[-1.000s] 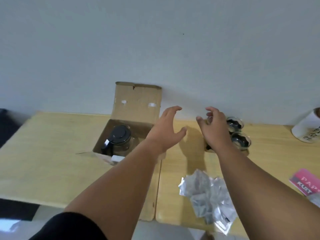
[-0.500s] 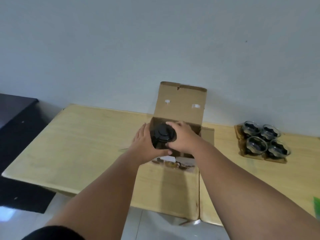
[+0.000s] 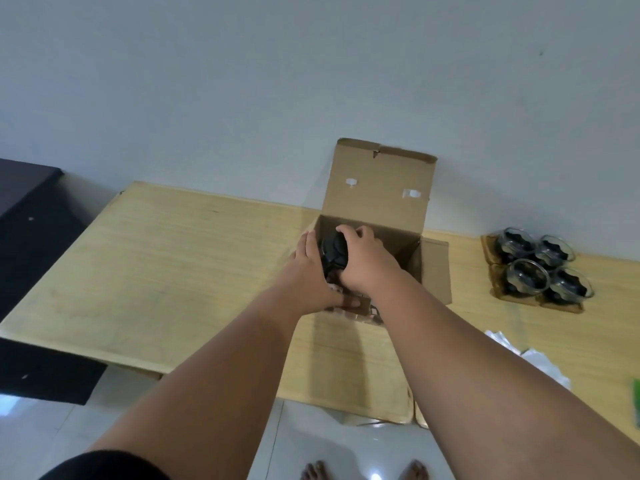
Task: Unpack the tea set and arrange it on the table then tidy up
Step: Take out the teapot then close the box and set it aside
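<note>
Both arms stretch forward into the one open brown cardboard box [image 3: 377, 188]. The left hand [image 3: 311, 268] presses straight fingers against the left side of the single black-lidded teapot [image 3: 333, 251], and the right hand [image 3: 363, 265] curls over its lid. The pot sits between the two palms, inside the box. Four clear glass cups [image 3: 540, 268] are clustered to the right on the pale wooden table [image 3: 173, 265].

Open-topped box [image 3: 398, 242]: upright lid flap [image 3: 379, 188] blocks the back, side flap [image 3: 437, 271] juts right. Wide table [image 3: 173, 265] stretch left of it. Right: four cups [image 3: 526, 277] on tray [image 3: 568, 308], crumpled wrap [image 3: 535, 358] near front edge.
</note>
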